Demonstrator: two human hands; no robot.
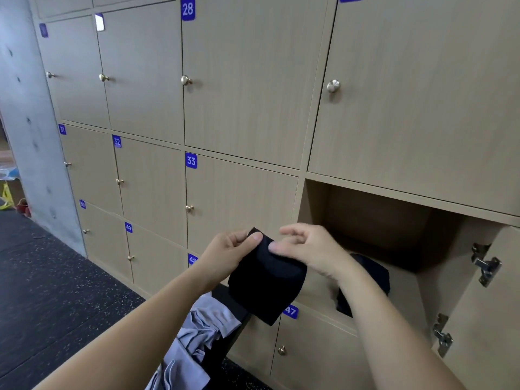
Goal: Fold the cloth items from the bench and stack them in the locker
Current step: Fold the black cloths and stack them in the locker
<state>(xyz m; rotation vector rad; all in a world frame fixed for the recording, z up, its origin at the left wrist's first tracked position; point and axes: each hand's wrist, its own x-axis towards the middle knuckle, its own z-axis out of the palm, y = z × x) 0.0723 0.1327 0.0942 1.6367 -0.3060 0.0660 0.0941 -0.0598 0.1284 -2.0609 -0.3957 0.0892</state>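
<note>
A folded black cloth (267, 282) hangs in the air in front of the lockers. My left hand (228, 251) pinches its top left corner. My right hand (306, 249) touches its top edge with thumb and fingertips, slightly blurred. Right of the cloth is the open locker (394, 229), its door (484, 311) swung out to the right. Another dark folded cloth (377, 271) lies inside on the locker floor, partly hidden by my right forearm. A crumpled grey garment (197, 339) lies on the black bench (225, 313) below my arms.
Rows of shut wooden lockers with brass knobs and blue number plates, such as 33 (191, 160) and 47 (290, 311), fill the wall. A concrete pillar (31, 136) stands at the left. Dark speckled floor (50, 291) runs along the lockers.
</note>
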